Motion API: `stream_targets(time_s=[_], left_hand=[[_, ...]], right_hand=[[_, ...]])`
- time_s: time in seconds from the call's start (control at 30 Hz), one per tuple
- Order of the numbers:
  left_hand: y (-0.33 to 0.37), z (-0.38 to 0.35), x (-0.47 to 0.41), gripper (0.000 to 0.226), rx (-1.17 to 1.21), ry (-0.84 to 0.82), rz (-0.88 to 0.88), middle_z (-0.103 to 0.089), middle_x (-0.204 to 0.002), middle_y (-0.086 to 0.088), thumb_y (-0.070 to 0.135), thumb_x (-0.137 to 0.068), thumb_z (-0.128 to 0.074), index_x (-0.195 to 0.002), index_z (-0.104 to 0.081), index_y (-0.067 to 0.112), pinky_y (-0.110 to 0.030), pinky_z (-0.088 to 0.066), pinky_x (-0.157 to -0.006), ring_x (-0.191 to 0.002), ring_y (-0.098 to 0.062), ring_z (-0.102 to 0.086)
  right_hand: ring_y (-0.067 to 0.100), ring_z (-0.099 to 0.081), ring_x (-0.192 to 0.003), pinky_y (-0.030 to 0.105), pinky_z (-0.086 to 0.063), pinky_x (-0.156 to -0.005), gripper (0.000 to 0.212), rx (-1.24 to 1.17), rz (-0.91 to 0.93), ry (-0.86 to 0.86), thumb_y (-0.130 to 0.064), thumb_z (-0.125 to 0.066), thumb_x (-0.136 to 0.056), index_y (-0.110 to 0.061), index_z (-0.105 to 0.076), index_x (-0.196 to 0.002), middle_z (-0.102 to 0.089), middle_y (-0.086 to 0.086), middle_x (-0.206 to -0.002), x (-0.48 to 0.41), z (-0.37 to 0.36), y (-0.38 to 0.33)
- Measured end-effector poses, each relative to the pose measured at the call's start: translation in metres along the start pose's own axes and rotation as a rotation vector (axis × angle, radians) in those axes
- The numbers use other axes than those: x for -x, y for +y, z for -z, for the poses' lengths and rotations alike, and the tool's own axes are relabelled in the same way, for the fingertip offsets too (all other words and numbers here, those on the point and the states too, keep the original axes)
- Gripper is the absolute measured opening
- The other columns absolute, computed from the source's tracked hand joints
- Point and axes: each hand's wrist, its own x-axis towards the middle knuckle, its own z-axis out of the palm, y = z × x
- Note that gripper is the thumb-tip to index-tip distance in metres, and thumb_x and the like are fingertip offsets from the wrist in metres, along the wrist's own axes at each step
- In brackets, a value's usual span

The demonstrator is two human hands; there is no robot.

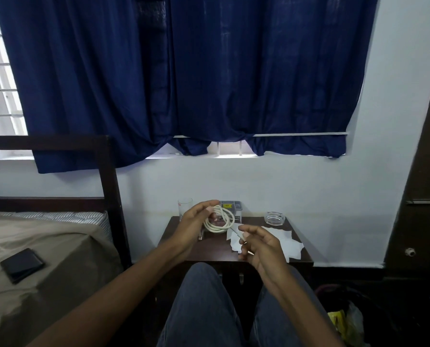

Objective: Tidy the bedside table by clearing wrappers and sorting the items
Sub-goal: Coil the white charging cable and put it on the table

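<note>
A small dark bedside table point(209, 249) stands against the white wall. Above it my left hand point(196, 221) holds a coiled white cable point(220, 221) by its loops. My right hand point(261, 246) pinches the cable's free end between thumb and fingers. White crumpled paper point(289, 242) lies on the table's right half. A clear drinking glass point(184, 205) stands at the back left. A grey box point(231, 206) sits at the back middle, partly hidden by the cable. A glass ashtray point(274, 218) rests at the back right.
A bed with a beige sheet point(46, 259) and dark frame lies to the left, with a black wallet point(21, 264) on it. My knees in jeans point(204, 309) are close to the table. A bag with yellow wrappers point(344, 324) sits on the floor at right. Blue curtains point(184, 71) hang above.
</note>
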Motion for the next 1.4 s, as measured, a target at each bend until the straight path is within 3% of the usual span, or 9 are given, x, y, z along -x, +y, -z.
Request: stream_targets(time_s=[0.27,0.47,0.63,0.73,0.87,1.0,1.1,1.27,1.4], left_hand=[[-0.015,0.005,-0.002,0.038,-0.108,-0.144,0.088,-0.064,-0.105,-0.009,-0.010,-0.085,-0.051,-0.114,-0.059,0.013,-0.023,-0.051,-0.073,-0.089,-0.016,-0.061],[-0.017,0.004,-0.004,0.054,-0.078,-0.168,0.067,-0.062,-0.110,-0.007,-0.024,-0.083,-0.039,-0.126,-0.051,0.007,-0.016,-0.056,-0.070,-0.087,-0.013,-0.065],[-0.015,0.007,-0.041,0.049,-0.129,-0.137,0.150,-0.068,-0.087,-0.005,-0.022,-0.081,-0.048,-0.121,-0.053,0.007,-0.015,-0.054,-0.055,-0.065,-0.008,-0.068],[-0.026,0.006,-0.071,0.032,-0.262,-0.074,0.246,-0.070,-0.059,0.006,-0.013,-0.080,-0.060,-0.109,-0.062,0.000,-0.015,-0.052,-0.047,-0.052,-0.004,-0.065],[-0.058,-0.003,-0.093,0.008,-0.217,0.003,0.374,-0.063,-0.045,-0.002,-0.007,-0.082,-0.061,-0.087,-0.067,-0.004,-0.018,-0.050,-0.040,-0.035,-0.007,-0.057],[-0.092,-0.014,-0.121,0.023,-0.083,0.141,0.514,-0.056,-0.056,-0.012,0.004,-0.088,-0.056,-0.065,-0.059,0.003,-0.032,-0.052,-0.062,-0.037,-0.013,-0.055],[-0.107,-0.025,-0.139,0.023,-0.060,0.167,0.561,-0.051,-0.042,-0.002,0.002,-0.086,-0.051,-0.065,-0.058,0.005,-0.019,-0.044,-0.044,-0.038,-0.009,-0.050],[-0.143,-0.039,-0.171,0.016,0.005,0.214,0.523,-0.062,-0.090,-0.013,0.007,-0.089,-0.053,-0.096,-0.067,0.004,-0.024,-0.050,-0.063,-0.079,-0.020,-0.059],[-0.186,-0.046,-0.196,0.032,-0.343,0.236,0.371,-0.064,-0.122,-0.007,0.006,-0.090,-0.048,-0.119,-0.064,0.006,-0.025,-0.044,-0.093,-0.112,-0.020,-0.059]], right_hand=[[0.016,-0.055,-0.056,0.028,-0.049,-0.056,0.027,0.204,-0.220,-0.044,-0.039,-0.052,-0.090,-0.015,-0.063,-0.093,-0.058,0.005,-0.075,-0.007,-0.005,0.009],[0.015,-0.056,-0.068,0.025,-0.049,-0.062,0.013,0.292,-0.136,-0.068,-0.029,-0.067,-0.082,-0.017,-0.068,-0.077,-0.060,0.004,-0.078,-0.012,0.005,0.017],[0.015,-0.057,-0.062,0.026,-0.050,-0.061,0.014,0.276,-0.121,-0.026,-0.020,-0.063,-0.087,-0.009,-0.066,-0.080,-0.061,0.003,-0.071,-0.049,0.006,0.024],[0.015,-0.056,-0.060,0.025,-0.049,-0.061,0.011,0.266,-0.132,0.062,-0.014,-0.063,-0.086,-0.006,-0.066,-0.079,-0.060,0.008,-0.069,-0.084,0.015,0.035],[0.013,-0.059,-0.050,0.022,-0.054,-0.051,0.012,0.169,-0.188,0.168,-0.004,-0.062,-0.085,-0.003,-0.063,-0.073,-0.061,0.012,-0.069,-0.112,0.027,0.059],[0.022,-0.064,-0.058,0.022,-0.055,-0.049,0.010,0.115,-0.260,0.257,-0.002,-0.060,-0.086,0.001,-0.064,-0.077,-0.064,0.019,-0.081,-0.137,0.041,0.079],[0.022,-0.063,-0.058,0.022,-0.057,-0.050,0.012,0.089,-0.284,0.324,0.000,-0.059,-0.086,0.002,-0.062,-0.075,-0.063,0.017,-0.076,-0.159,0.056,0.086],[0.026,-0.060,-0.062,0.025,-0.058,-0.053,0.013,0.058,-0.323,0.432,0.000,-0.060,-0.085,0.002,-0.061,-0.072,-0.062,0.017,-0.075,-0.209,0.092,0.105],[0.025,-0.058,-0.057,0.025,-0.058,-0.052,0.016,0.075,-0.303,0.509,0.000,-0.062,-0.083,0.002,-0.061,-0.068,-0.059,0.016,-0.069,-0.256,0.125,0.118]])
